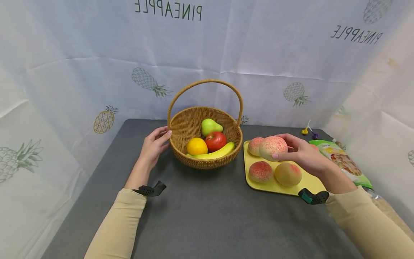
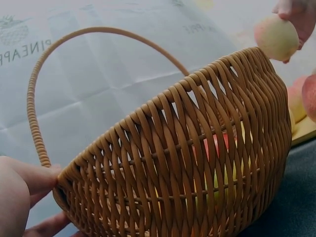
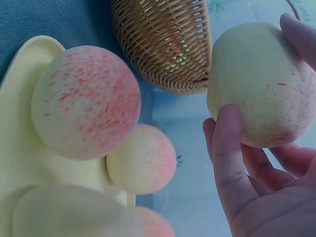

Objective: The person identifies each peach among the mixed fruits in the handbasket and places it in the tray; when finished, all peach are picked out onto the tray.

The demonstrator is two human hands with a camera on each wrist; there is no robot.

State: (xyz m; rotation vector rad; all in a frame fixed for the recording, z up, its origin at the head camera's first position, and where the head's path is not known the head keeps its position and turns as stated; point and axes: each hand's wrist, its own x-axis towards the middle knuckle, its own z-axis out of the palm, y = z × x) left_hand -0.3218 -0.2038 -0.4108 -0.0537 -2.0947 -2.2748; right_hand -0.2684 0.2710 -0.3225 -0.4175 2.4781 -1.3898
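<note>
My right hand holds a pale peach with red speckles above the yellow tray. Thumb and fingers wrap the fruit, as the right wrist view shows. At the left side of the wicker basket, my left hand grips the rim, its thumb right at the edge by the handle's foot. Inside the basket lie a green pear, a red apple, an orange and a banana. Several peaches rest on the tray, among them a dark red one and a yellowish one.
Right of the tray lies a green and white food bag. Two lollipops, one yellow and one purple, are at the back right. A pineapple-print curtain rises behind the dark grey table.
</note>
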